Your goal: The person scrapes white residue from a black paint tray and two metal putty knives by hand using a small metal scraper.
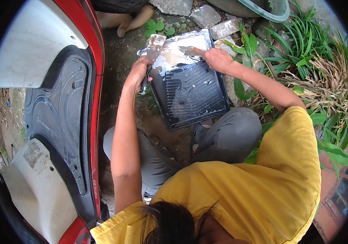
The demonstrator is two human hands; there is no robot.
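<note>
A black ribbed paint tray (190,99) lies tilted on the ground in front of my knees, its far end coated in wet white paint (174,61). My left hand (136,75) is closed round the dark handle of a putty knife (155,45); its wide, white-smeared blade points away over the tray's far left corner. My right hand (218,60) is at the tray's far right edge, index finger stretched out and the other fingers curled. At that fingertip a flat grey piece (188,51) rests against the white paint; its exact kind is unclear.
A red and white scooter (96,81) with a dark footboard stands close on the left. Broken stones (205,17) and a greenish tub (275,16) are at the far side, beside an animal's paw (121,31). Grassy plants (304,44) grow at the right.
</note>
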